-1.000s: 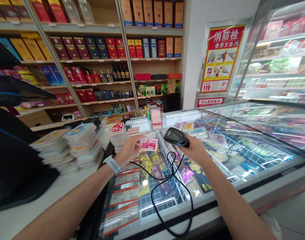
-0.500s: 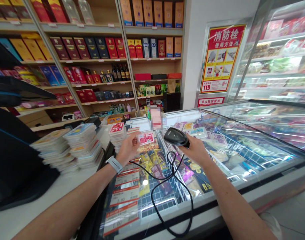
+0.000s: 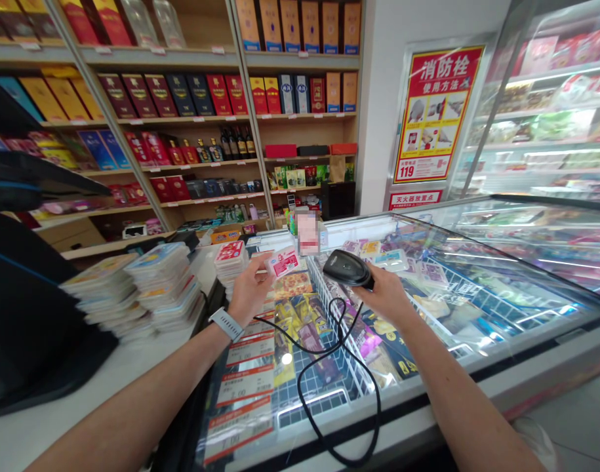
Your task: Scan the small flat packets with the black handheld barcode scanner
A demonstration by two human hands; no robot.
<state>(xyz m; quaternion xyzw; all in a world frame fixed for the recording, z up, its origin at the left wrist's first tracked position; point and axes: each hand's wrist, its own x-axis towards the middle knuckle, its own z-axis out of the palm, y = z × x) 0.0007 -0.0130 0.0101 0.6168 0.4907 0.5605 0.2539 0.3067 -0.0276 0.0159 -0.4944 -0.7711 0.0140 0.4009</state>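
My left hand [image 3: 251,287], with a pale watch band on its wrist, pinches a small clear pack with a pink-and-white label [image 3: 282,263]. The pack is slightly tilted above the glass freezer top. To its right, my right hand [image 3: 384,296] is closed round a black handheld scanner [image 3: 347,269], whose head points left toward the pack. A black cable [image 3: 300,393] loops down from the scanner over the glass. Just left of my left hand stands a stack of red-topped clear packs [image 3: 230,254].
Stacks of flat clear boxes [image 3: 164,282] stand on the white counter [image 3: 48,393] at left, beside a black device [image 3: 34,314]. Under the freezer glass lie wire baskets with packaged goods. More flat packs [image 3: 394,260] lie right of the scanner. Shelves of boxes [image 3: 191,118] rise behind.
My left hand has shifted slightly left and down, and the pink-labelled pack has moved left and tilted, its right end higher. My right hand and the scanner have hardly moved.
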